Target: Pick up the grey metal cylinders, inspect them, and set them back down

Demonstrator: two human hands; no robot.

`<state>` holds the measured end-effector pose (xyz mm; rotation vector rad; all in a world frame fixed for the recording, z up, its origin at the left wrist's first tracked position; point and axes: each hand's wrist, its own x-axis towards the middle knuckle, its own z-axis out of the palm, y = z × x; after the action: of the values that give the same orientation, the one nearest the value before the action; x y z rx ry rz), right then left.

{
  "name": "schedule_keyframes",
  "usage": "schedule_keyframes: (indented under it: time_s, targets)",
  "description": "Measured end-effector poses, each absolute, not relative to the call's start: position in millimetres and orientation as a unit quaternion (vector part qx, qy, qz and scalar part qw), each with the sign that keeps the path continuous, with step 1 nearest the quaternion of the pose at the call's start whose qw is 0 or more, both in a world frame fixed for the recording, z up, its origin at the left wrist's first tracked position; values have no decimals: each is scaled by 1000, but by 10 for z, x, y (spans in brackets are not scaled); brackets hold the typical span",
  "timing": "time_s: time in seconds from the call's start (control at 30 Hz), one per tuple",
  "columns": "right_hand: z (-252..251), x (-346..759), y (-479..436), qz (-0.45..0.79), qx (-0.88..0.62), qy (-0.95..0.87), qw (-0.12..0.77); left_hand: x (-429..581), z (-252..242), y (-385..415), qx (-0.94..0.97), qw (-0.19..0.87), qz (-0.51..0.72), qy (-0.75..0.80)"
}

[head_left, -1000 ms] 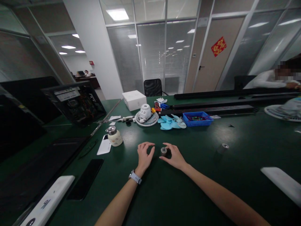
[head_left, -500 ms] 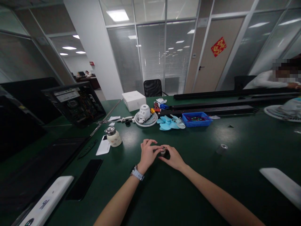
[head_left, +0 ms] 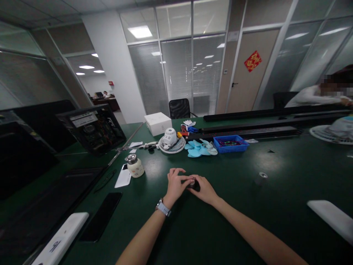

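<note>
Both of my hands meet over a small grey metal cylinder (head_left: 192, 182) on the green table (head_left: 226, 221). My left hand (head_left: 175, 184), with a watch on its wrist, has its fingertips pinched on the cylinder's left side. My right hand (head_left: 204, 188) grips it from the right. The hands hide most of the cylinder. A second small metal cylinder (head_left: 260, 177) lies apart on the table to the right.
A white bottle with a metal cap (head_left: 134, 166) stands to the left beside a white card (head_left: 124, 178). Behind are a white fan motor on a grille (head_left: 171, 139), blue fan blades (head_left: 200, 148), a blue tray (head_left: 230, 143) and a white box (head_left: 157, 123). A dark phone (head_left: 101, 216) lies near left. Another person sits far right.
My left hand closed in from the left and took hold of the cylinder that my right hand held alone. The camera tilted up slightly.
</note>
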<state>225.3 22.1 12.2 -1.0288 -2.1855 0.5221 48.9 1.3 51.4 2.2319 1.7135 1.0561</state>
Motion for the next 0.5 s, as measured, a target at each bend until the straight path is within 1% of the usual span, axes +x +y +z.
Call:
schedule_keyframes:
  time_s: [0.2,0.33,0.5]
  targets:
    - [124,2237,218,199,-397,-833,331,530,555,27,752,74,359,548]
    - [128,2237,209,193,-413,-831,319,468,578,33,728,59,398,554]
    - [175,2246,184,202,-414,-833,306,186,414,-6,705,63,402,581]
